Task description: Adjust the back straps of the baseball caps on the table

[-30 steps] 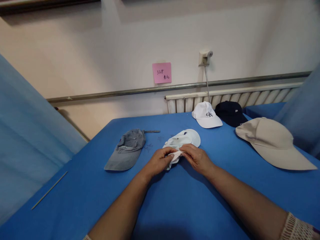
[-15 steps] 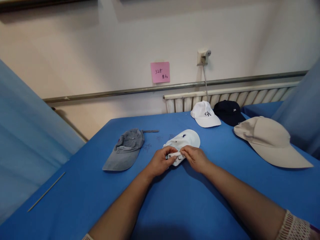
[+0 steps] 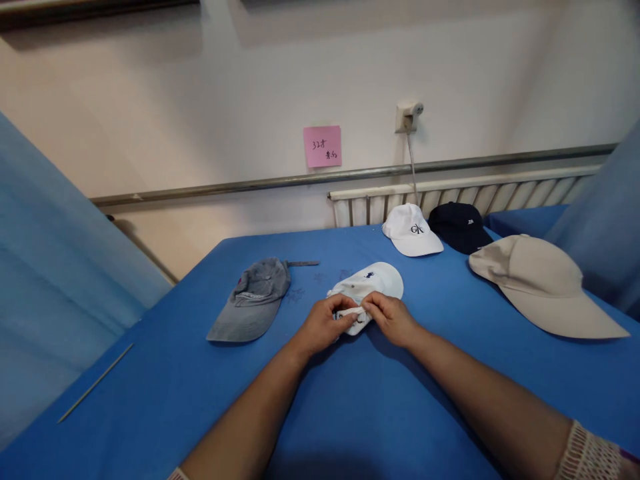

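A white baseball cap [image 3: 367,281] with a small dark emblem lies on the blue-covered table, its brim pointing to the far right. My left hand [image 3: 327,325] pinches the cap's back strap between thumb and fingers. On the other side, my right hand [image 3: 393,319] grips the same strap with thumb and forefinger close together. The strap's fastening is partly covered by my fingers. To the left sits a grey baseball cap [image 3: 260,288], its loose strap sticking out toward the white cap.
At the back right are a white cap [image 3: 411,230] with black letters and a dark navy cap [image 3: 457,225]. A large beige cap [image 3: 545,280] rests at the right. A thin stick [image 3: 95,383] lies at the left edge. Behind run a radiator [image 3: 360,208] and a rail [image 3: 280,181].
Both hands keep their pinch on the white cap's strap, and the fingers have shifted only slightly. The whole view has moved a little; the other caps stay put.
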Tool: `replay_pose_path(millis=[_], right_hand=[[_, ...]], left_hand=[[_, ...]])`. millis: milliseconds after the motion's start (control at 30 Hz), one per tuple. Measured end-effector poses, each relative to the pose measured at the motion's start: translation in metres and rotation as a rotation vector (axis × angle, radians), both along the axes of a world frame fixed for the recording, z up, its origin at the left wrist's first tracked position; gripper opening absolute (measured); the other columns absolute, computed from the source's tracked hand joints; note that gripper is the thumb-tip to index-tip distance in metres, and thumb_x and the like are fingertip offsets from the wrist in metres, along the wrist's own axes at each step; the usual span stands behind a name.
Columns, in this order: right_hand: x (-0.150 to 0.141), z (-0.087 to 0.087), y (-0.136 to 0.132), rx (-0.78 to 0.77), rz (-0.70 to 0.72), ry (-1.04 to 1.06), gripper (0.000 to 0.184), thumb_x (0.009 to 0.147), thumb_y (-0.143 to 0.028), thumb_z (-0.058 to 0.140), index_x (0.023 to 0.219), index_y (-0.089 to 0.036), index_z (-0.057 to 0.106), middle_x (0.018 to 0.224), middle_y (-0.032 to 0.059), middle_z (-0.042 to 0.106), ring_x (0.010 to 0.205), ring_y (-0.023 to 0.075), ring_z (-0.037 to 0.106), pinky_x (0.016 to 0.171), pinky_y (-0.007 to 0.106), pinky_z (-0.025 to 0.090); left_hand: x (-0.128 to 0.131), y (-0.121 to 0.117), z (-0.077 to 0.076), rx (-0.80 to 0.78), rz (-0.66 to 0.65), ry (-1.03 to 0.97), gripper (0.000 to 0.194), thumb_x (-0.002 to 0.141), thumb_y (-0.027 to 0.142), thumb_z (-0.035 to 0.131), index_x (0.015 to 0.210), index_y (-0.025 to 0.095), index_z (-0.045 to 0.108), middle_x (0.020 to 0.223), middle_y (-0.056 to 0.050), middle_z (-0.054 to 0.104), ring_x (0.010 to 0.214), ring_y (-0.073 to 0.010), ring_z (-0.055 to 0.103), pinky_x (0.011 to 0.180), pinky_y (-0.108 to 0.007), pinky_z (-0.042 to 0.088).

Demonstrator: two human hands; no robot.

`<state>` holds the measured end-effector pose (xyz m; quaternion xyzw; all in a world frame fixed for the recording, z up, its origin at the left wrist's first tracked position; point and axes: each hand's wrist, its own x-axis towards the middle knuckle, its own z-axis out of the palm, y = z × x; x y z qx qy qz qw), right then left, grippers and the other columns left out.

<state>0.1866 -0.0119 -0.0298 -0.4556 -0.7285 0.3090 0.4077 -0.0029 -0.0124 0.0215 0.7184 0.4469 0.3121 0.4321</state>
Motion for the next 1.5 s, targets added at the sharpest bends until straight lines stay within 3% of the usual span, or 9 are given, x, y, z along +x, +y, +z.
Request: replay_pose_path(millis=[533,867,1200,1500], right_hand=[[-0.0019,-0.003,-0.0006,0.019,-0.003,0.034,0.016,0.092,-0.032,0.047,0.084,-0.021,0.056,0.073,-0.0012,0.06,0.068,0.0151,0.055,0.065,0.026,0.039],[-0.0017,-0.0038,-0.0006,0.026,-0.024,0.084,0.017,0.092,-0.033,0.049,0.083,-0.021,0.057,0.072,-0.0014,0.06,0.068,0.0148,0.055,0.066,0.025,0.04],[-0.002,-0.0014,0.0003,0.021,-0.021,0.088,0.017,0.092,-0.031,0.049,0.083,-0.021,0.058,0.07,-0.0021,0.059,0.066,0.014,0.054,0.063,0.024,0.039],[0.0002,0.0011,-0.0001,0.003,0.015,0.105,0.018,0.091,-0.033,0.049,0.081,-0.021,0.057,0.068,-0.0032,0.056,0.064,0.0133,0.051,0.062,0.024,0.039]], left_hand=[[0.004,-0.0004,0.0002,-0.034,-0.012,0.009,0.023,0.069,0.03,0.072,0.084,0.014,0.068,0.081,-0.003,0.066,0.072,-0.0136,0.056,0.07,-0.024,0.044],[0.0004,0.0035,-0.0076,-0.013,-0.002,-0.007,0.022,0.074,0.031,0.07,0.087,0.014,0.067,0.084,-0.004,0.067,0.075,-0.015,0.058,0.072,-0.026,0.046],[0.0019,0.0014,-0.0005,0.019,0.013,0.045,0.025,0.071,0.03,0.071,0.09,0.015,0.069,0.088,-0.005,0.07,0.079,-0.017,0.061,0.076,-0.028,0.047],[0.0012,0.004,-0.0054,-0.006,0.049,0.017,0.026,0.073,0.037,0.071,0.086,0.015,0.068,0.083,-0.005,0.068,0.075,-0.0161,0.058,0.071,-0.027,0.046]])
